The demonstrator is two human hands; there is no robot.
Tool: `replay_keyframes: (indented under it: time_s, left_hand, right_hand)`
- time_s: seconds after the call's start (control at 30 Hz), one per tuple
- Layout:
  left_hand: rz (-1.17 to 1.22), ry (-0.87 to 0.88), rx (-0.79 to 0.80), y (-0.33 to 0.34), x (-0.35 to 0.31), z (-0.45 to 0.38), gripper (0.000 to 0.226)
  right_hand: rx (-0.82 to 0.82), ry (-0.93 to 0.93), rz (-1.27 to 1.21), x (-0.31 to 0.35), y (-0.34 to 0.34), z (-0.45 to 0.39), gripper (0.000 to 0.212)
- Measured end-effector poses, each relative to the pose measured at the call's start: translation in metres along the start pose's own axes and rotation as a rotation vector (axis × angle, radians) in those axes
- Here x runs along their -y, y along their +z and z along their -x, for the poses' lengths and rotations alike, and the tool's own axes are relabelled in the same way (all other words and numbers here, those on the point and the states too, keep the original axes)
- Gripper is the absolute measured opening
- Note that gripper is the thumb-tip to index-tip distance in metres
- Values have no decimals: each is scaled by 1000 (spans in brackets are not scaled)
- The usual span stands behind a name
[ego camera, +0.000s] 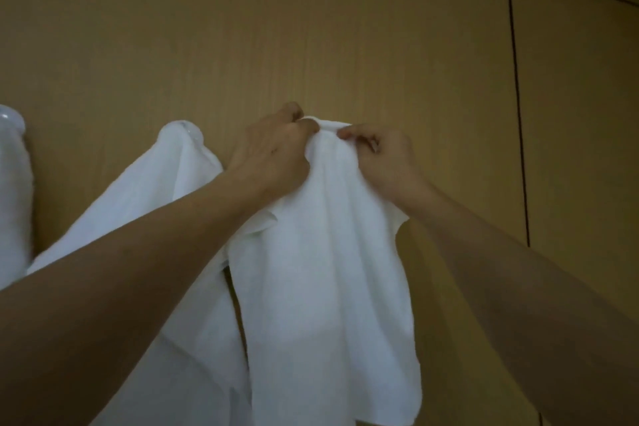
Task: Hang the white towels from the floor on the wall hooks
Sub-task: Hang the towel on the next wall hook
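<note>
A white towel (328,280) hangs down against the tan wall, bunched at its top edge. My left hand (273,152) pinches that top edge from the left, and my right hand (377,159) pinches it from the right, both held high against the wall. Any hook under the bunched cloth is hidden. To the left, a second white towel (179,190) hangs from a rounded clear hook (193,133). A third white towel (14,204) hangs at the far left edge on another hook (10,119).
The wall (345,28) is made of tan wood-grain panels. A dark vertical seam (517,97) runs down it to the right of my hands, and a second dark seam crosses the top right corner.
</note>
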State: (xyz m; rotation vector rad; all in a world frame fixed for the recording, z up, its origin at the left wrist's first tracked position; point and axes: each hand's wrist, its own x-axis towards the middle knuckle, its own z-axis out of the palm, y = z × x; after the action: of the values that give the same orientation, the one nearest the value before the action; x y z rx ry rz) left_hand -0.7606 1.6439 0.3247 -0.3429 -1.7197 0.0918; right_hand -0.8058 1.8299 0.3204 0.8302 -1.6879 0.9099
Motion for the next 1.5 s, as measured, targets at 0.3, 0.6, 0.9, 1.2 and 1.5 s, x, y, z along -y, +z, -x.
replay_keyframes:
  time_s: [0.3, 0.6, 0.9, 1.2, 1.5]
  left_hand:
    - [36, -173, -81, -1, -26, 14, 37]
    - [462, -768, 121, -14, -42, 5, 28]
    - [-10, -328, 152, -11, -62, 76, 30]
    - [29, -299, 418, -46, -71, 148, 52]
    - [325, -139, 285, -125, -100, 183, 43]
  right_hand:
    - [237, 243, -374, 2, -3, 0, 28]
    - [476, 335, -362, 13, -6, 11, 22]
    - [349, 115, -72, 19, 6, 76, 39]
    - [481, 291, 367, 33, 5, 171, 36]
    - [469, 584, 431, 119, -65, 254, 30]
